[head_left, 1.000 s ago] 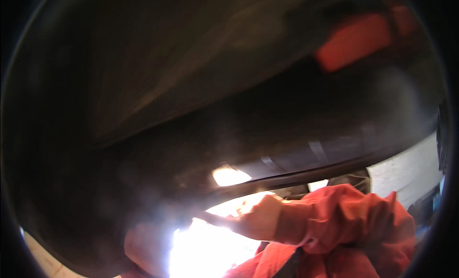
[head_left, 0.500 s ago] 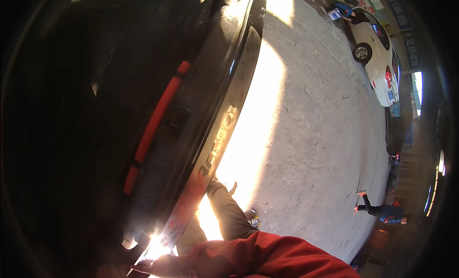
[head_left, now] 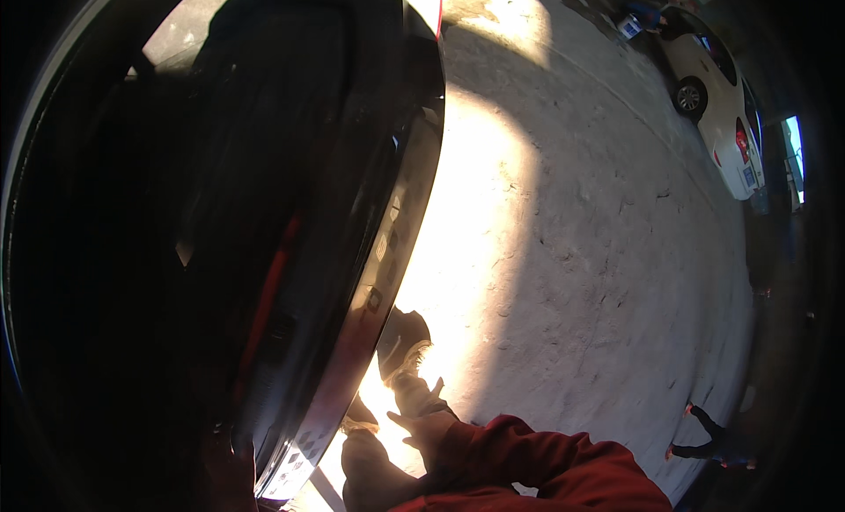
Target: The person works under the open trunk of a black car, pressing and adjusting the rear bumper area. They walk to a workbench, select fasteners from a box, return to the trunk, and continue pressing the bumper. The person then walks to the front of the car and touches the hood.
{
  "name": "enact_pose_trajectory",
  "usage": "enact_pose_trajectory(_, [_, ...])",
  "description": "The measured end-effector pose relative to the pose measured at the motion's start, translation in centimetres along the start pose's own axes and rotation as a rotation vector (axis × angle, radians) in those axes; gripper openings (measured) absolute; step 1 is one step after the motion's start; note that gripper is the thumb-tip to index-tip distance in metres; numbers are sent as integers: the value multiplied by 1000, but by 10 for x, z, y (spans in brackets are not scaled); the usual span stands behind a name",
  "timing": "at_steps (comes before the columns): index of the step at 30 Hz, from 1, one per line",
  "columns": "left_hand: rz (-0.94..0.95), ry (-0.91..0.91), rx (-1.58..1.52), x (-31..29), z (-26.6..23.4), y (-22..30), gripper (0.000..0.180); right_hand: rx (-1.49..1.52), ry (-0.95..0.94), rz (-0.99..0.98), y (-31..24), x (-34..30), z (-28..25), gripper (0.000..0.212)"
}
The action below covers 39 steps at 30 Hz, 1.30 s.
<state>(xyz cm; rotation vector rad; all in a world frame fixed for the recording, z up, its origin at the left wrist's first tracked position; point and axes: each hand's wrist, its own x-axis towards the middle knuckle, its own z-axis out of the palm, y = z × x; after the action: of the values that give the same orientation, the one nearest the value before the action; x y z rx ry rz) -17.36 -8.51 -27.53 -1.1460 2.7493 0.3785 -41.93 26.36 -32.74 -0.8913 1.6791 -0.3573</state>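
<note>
My right hand (head_left: 426,429), in a red sleeve (head_left: 537,459), is held over my legs to the right of a dark car's rear bumper (head_left: 359,305). Its fingers are spread and nothing is in them. It looks apart from the bumper. The car's dark rear opening (head_left: 255,142) fills the left side, and a long red bar (head_left: 268,287) lies dimly along its inner edge. At the lower left, a dim reddish patch (head_left: 227,468) looks like my left sleeve. My left hand is lost in deep shadow there.
Bright sunlight falls on the concrete floor (head_left: 607,230) beside the bumper. My shoe (head_left: 407,340) is close under the bumper. A white car (head_left: 711,98) is parked at the upper right, with a person (head_left: 645,14) beside it. Another person (head_left: 717,442) is at the lower right.
My right hand has left the bumper's lower corner and moved right, fingers now spread over my legs. The view has shifted, and the red bar looks darker.
</note>
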Motion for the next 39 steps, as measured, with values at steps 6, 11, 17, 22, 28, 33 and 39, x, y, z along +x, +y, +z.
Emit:
enact_pose_trajectory(6, [2, 122, -89, 108, 57, 126, 70, -68, 307, -159, 25, 26, -120, 70])
enact_pose_trajectory(11, [-5, -51, -89, 140, 49, 156, 75, -301, 527, -107, 5, 36, -247, 71])
enact_pose_trajectory(17, [14, -27, -108, 145, 47, 153, 72, -821, 827, -305, -14, 85, -395, 54])
enact_pose_trajectory(22, [-4, -23, -109, 139, 45, 150, 71, -1222, 823, -424, -46, 131, -487, 56])
enact_pose_trajectory(28, [42, 79, -57, 130, 52, 137, 83, -1604, 733, -307, -32, 153, -526, 47])
enact_pose_trajectory(33, [7, 64, -36, 122, 59, 132, 85, -1538, 690, -320, -31, 152, -533, 46])
enact_pose_trajectory(39, [-72, 49, -28, 125, 61, 133, 88, -1472, 670, -253, -46, 144, -535, 50])
